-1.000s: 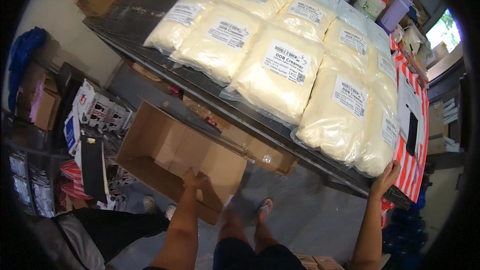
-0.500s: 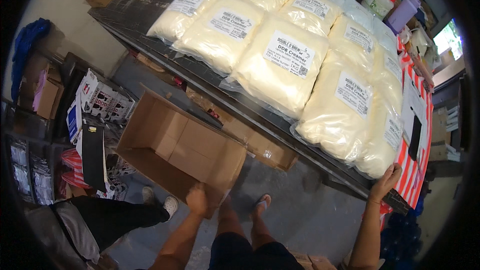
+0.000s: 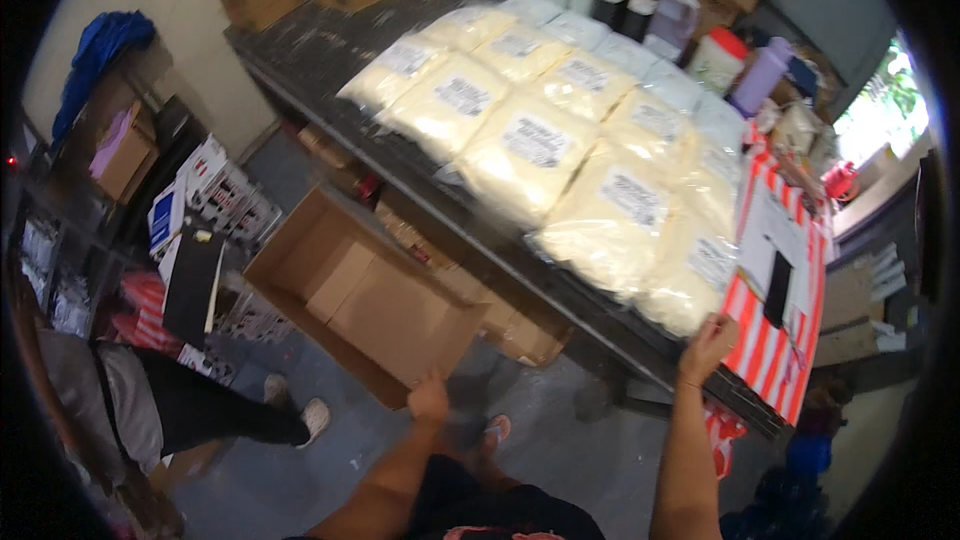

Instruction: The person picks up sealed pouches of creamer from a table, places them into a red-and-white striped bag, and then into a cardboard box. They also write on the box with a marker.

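My left hand (image 3: pixel 428 398) is closed on the near rim of an open cardboard box (image 3: pixel 350 280). The box is tilted beside the table, and only bare cardboard shows inside. My right hand (image 3: pixel 710 340) is at the table's front edge, fingers curled against the lower corner of the nearest plastic bag (image 3: pixel 690 285). Whether the fingers pinch that bag or only rest there is hidden. Several clear bags of pale yellow powder (image 3: pixel 520 150) with white labels lie in rows on the dark table (image 3: pixel 300 70).
Behind the rows stand bottles (image 3: pixel 640 0), a red-lidded jar (image 3: pixel 718 60) and a purple tumbler (image 3: pixel 762 75). Red-and-white striped cloth (image 3: pixel 750 340) covers the table's right end. A person in dark trousers (image 3: pixel 200 400) stands at left. Flattened cartons (image 3: pixel 520 330) lie under the table.
My view has shifted, bringing more of the table's back into sight. The box and my left hand have moved slightly relative to the table; my right hand stays by the nearest bag's corner.
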Motion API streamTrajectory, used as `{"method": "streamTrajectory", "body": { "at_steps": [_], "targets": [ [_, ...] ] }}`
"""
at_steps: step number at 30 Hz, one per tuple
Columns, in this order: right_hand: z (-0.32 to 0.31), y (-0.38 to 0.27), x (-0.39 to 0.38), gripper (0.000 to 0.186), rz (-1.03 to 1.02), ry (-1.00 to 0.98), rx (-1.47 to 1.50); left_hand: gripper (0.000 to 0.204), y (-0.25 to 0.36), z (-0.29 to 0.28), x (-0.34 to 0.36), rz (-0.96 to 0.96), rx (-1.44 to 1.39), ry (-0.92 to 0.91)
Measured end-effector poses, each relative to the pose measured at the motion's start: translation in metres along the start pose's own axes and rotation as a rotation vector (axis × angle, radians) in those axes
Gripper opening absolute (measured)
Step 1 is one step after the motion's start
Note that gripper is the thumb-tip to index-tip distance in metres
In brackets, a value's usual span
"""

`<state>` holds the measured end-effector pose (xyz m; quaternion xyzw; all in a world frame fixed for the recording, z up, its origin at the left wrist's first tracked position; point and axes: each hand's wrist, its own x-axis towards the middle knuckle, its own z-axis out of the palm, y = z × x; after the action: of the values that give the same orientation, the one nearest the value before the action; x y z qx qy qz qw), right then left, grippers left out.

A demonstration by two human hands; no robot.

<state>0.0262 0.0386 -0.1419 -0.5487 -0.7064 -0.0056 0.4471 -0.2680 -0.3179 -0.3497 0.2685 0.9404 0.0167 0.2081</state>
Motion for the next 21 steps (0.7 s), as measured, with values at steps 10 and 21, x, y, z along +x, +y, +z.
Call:
{"method": "streamTrajectory", "body": {
  "at_steps": [10,21],
  "targets": [
    [-0.074,0.001,0.013,0.022,0.100,0.123,0.193,0.067,-0.030,-0.101,-0.037,0.178,-0.277,-0.050],
    [-0.229,0.141,0.026,0.014,0.404,0.249,0.094,0.054,-0.080,-0.104,-0.020,0.554,-0.312,-0.190]
  ]
}}
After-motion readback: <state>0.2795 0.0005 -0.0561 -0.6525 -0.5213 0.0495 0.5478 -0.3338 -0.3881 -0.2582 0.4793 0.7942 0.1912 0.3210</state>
